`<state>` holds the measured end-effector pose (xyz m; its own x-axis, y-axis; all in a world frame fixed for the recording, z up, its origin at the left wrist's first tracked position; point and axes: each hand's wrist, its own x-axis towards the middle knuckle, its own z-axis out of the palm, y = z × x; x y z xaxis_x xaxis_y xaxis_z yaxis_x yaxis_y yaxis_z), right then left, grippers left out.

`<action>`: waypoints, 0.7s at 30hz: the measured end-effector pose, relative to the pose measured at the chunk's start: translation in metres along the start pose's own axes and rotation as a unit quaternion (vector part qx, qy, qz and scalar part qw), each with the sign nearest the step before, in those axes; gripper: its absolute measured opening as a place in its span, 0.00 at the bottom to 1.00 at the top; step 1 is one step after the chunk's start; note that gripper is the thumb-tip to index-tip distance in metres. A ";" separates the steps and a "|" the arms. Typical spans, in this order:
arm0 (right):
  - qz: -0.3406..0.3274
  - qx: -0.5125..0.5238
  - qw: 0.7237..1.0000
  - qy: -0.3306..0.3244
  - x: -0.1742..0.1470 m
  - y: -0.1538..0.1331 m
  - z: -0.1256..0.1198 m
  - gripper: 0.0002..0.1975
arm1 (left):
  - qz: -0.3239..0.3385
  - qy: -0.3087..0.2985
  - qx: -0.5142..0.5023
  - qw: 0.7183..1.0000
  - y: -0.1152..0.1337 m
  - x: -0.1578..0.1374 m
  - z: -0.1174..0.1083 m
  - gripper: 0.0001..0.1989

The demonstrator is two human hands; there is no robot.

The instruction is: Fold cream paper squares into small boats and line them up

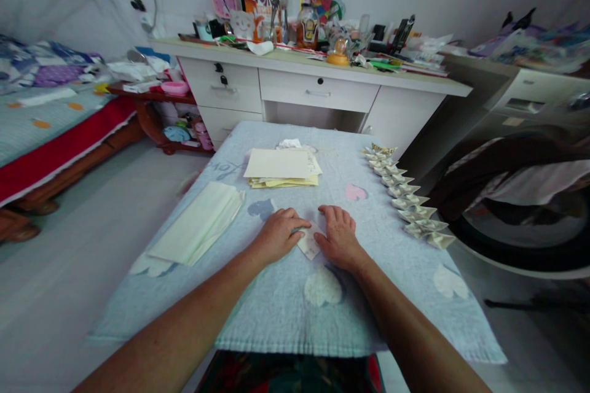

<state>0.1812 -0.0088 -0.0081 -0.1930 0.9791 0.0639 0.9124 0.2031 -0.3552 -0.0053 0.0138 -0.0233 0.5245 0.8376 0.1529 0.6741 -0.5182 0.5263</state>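
A small folded piece of paper (310, 244), pale with faint marks, lies on the cloth-covered table between my two hands. My left hand (280, 236) is at its left side, with the index finger and thumb closed on the paper's edge. At the right side, my right hand (340, 236) rests palm down, its thumb touching the paper and its index finger spread away from the thumb. Along the table's right side runs a row of several folded paper pieces (408, 199) with pointed ends. A stack of cream paper sheets (279, 164) lies ahead of my hands.
A folded pale-green paper bundle (196, 224) lies left on the light-blue tablecloth (271, 313). Crumpled white tissue (289, 143) sits behind the stack. Beyond stands a cluttered white desk (318, 89). A washing machine (516, 110) is at right, a bed (59, 116) at left.
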 end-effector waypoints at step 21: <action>-0.029 0.024 0.999 -0.017 0.000 0.041 -0.020 0.35 | -0.009 -0.010 -0.010 1.000 0.001 0.000 -0.001 0.14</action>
<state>0.2259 -0.0004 -0.0045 -0.2580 0.9647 0.0537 0.8809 0.2577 -0.3970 -0.0049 0.0136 -0.0224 0.5226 0.8431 0.1266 0.6729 -0.4991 0.5460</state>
